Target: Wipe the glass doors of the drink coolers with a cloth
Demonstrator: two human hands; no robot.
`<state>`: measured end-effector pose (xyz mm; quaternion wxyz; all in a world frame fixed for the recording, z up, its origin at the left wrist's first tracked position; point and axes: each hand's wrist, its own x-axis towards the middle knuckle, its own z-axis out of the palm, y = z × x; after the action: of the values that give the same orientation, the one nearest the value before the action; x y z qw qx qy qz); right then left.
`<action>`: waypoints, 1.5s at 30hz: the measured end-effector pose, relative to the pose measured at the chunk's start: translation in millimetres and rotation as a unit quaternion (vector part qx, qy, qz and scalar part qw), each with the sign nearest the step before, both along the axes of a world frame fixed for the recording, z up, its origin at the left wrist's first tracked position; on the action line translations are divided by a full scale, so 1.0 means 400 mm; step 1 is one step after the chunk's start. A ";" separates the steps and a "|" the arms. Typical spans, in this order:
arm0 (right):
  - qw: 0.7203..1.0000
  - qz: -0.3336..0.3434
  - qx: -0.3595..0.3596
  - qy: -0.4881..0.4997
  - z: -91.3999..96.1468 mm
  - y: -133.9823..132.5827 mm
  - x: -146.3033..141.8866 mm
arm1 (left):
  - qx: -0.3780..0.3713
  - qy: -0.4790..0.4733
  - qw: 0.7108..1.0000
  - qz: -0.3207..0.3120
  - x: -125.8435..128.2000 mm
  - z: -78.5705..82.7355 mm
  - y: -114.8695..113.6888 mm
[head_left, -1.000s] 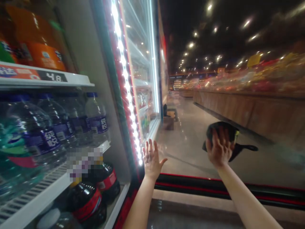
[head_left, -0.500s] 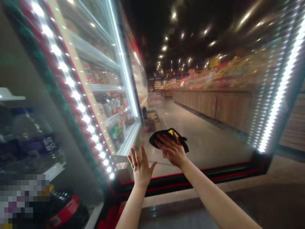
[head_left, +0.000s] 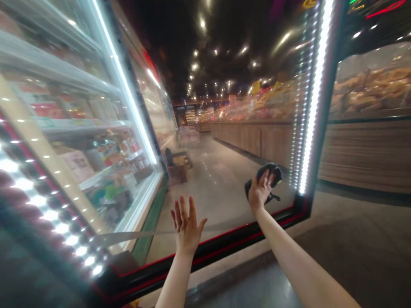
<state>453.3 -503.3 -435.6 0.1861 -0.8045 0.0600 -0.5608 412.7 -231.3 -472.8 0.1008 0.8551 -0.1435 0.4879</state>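
An open glass fridge door with a black and red frame and white LED strips stands in front of me. My left hand lies flat on the lower part of the glass, fingers stretched upward. My right hand presses a dark cloth against the glass near the door's lower right corner, beside the lit right edge.
A lit display fridge with packaged goods runs along the left. Through the glass I see a shiny store aisle, a wooden counter and shelves of bread at the right.
My view swung right, away from the bottle shelves. My right hand slid the cloth left across the glass, then back to the door's lower right corner. The left hand stayed flat on the glass.
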 end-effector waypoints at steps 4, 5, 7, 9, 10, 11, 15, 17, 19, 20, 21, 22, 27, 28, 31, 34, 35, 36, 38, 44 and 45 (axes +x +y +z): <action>0.987 0.053 -0.150 -0.026 0.040 0.085 -0.002 | -0.016 -0.015 1.000 -0.017 0.018 -0.004 -0.099; 0.970 0.090 -0.223 -0.025 0.058 0.076 -0.004 | -0.012 -0.016 0.999 -0.025 0.023 -0.008 -0.120; 0.944 0.130 -0.305 -0.012 0.092 0.022 -0.006 | -0.009 -0.020 0.999 -0.037 0.033 -0.017 -0.152; 0.959 0.107 -0.264 0.002 0.112 -0.070 0.002 | -0.007 -0.026 0.999 -0.045 0.043 -0.027 -0.171; 0.974 0.083 -0.211 0.007 0.111 -0.123 0.012 | -0.003 -0.030 0.998 -0.049 0.047 -0.032 -0.177; 0.987 0.058 -0.148 0.009 0.102 -0.179 0.025 | 0.004 -0.032 0.998 -0.051 0.051 -0.036 -0.181; 0.993 -0.003 0.114 -0.001 -0.039 -0.367 0.081 | 0.042 -0.032 0.997 -0.057 0.057 -0.046 -0.193; 0.982 -0.016 0.190 0.004 -0.156 -0.412 0.085 | 0.048 -0.023 0.997 -0.057 0.056 -0.051 -0.198; 0.974 -0.026 0.226 0.015 -0.276 -0.414 0.070 | 0.052 -0.015 0.997 -0.055 0.054 -0.056 -0.199; 0.970 -0.032 0.239 0.020 -0.328 -0.402 0.061 | 0.058 -0.011 0.997 -0.054 0.052 -0.059 -0.198; 0.966 -0.039 0.255 0.023 -0.371 -0.385 0.053 | 0.065 -0.008 0.996 -0.052 0.050 -0.062 -0.196; 0.961 -0.047 0.272 0.022 -0.403 -0.365 0.049 | 0.073 -0.005 0.996 -0.051 0.048 -0.065 -0.192; 0.939 -0.083 0.334 -0.007 -0.405 -0.270 0.090 | 0.106 0.003 0.993 -0.053 0.033 -0.073 -0.146; 0.938 -0.083 0.337 -0.011 -0.385 -0.251 0.102 | 0.107 0.005 0.993 -0.053 0.030 -0.074 -0.132; 0.943 -0.067 0.325 -0.015 -0.322 -0.177 0.118 | 0.105 0.008 0.994 -0.042 0.022 -0.073 -0.082; 0.958 -0.025 0.286 -0.008 -0.270 -0.063 0.101 | 0.105 0.003 0.994 -0.028 0.011 -0.071 -0.026; 0.966 -0.009 0.260 -0.001 -0.257 -0.018 0.089 | 0.107 0.003 0.994 -0.024 0.006 -0.070 -0.007; 0.974 0.008 0.224 0.012 -0.248 0.031 0.077 | 0.110 0.006 0.994 -0.019 0.001 -0.069 0.011; 0.989 0.043 0.130 0.048 -0.241 0.130 0.050 | 0.118 0.016 0.993 -0.006 -0.009 -0.070 0.047; 0.962 0.188 -0.187 0.058 -0.327 0.343 -0.015 | 0.119 0.034 0.992 0.038 -0.029 -0.090 0.162; 0.943 0.225 -0.240 0.048 -0.346 0.351 -0.022 | 0.117 0.036 0.992 0.043 -0.032 -0.095 0.184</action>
<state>444.7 -362.9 -574.0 0.1055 -0.8437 -0.2500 -0.4633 399.7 -157.7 -510.8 -0.0161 0.8833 -0.1595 0.4406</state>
